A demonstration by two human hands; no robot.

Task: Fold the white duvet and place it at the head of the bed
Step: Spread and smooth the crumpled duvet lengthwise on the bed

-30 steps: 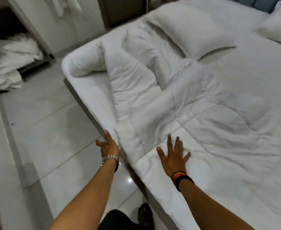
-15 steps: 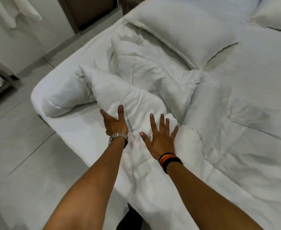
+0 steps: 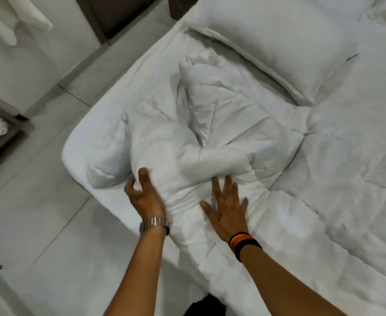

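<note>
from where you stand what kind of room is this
Most likely a bedroom, perhaps a hotel room. A bed with all-white linen fills the view, a plump pillow lies at its head, and a rumpled white duvet is spread over it, above a pale tiled floor.

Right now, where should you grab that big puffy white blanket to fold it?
Probably the rolled corner of the duvet by the bed's near edge, coming from the floor side. It bulges up free of the mattress, so fingers can close around it. The left hand is cupped open beside it, while the right hand lies flat on the duvet.
</note>
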